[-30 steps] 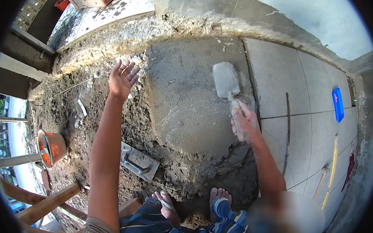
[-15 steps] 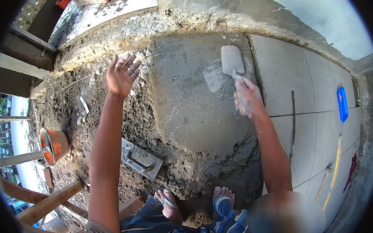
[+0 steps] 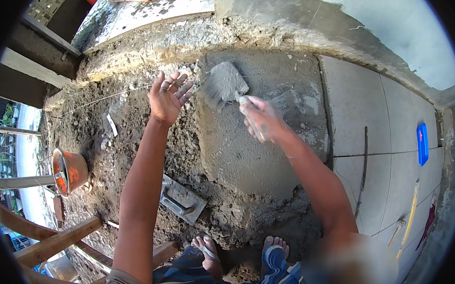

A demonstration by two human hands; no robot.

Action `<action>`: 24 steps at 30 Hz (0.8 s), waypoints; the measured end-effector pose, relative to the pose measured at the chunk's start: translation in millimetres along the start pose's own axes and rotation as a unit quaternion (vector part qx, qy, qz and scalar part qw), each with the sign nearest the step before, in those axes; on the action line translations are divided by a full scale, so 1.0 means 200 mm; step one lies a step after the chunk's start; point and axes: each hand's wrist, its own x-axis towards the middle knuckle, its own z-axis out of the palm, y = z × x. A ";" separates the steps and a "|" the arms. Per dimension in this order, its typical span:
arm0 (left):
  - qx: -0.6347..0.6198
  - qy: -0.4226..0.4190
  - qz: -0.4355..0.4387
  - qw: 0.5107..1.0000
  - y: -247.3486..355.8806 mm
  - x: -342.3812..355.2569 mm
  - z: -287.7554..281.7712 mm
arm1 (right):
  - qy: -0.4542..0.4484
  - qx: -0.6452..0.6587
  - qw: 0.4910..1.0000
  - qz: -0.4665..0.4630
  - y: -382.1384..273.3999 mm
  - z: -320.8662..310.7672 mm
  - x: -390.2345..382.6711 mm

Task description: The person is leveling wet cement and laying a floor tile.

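Note:
My right hand (image 3: 262, 119) is closed round the handle of a trowel (image 3: 227, 82), whose blade is coated in grey mortar and blurred by motion. The blade is over the far left part of a smoothed bed of wet mortar (image 3: 247, 153); whether it touches the surface, I cannot tell. My left hand (image 3: 169, 97), fingers spread and palm up, holds nothing above the bed's left edge, near a thin stretched string (image 3: 109, 95). Nearer my feet, a flat float (image 3: 182, 200) with a dark handle lies on the rough mortar and soil.
Large grey tiles (image 3: 355, 112) border the mortar bed on the right, carrying a dark rod (image 3: 363, 169), a blue tray (image 3: 422, 144) and a yellow stick (image 3: 410, 216). An orange bucket (image 3: 70, 171) stands at left, beyond wooden beams (image 3: 60, 241). A wall (image 3: 296, 14) rises at the far side.
My right hand has swept the trowel leftward across the bed, leaving light streaks at the right. My left hand stays open and appears slightly further right as the view shifts.

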 end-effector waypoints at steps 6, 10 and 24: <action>-0.009 0.013 -0.005 1.000 0.00 -0.01 -0.02 | 0.096 0.095 0.990 -0.037 0.04 -0.15 0.03; -0.009 0.009 -0.009 1.000 0.00 -0.03 -0.04 | 0.197 0.075 0.976 -0.063 0.07 -0.38 -0.10; -0.104 0.004 -0.034 0.994 -0.04 -0.04 -0.03 | 0.179 0.034 0.982 -0.050 0.03 -0.55 -0.28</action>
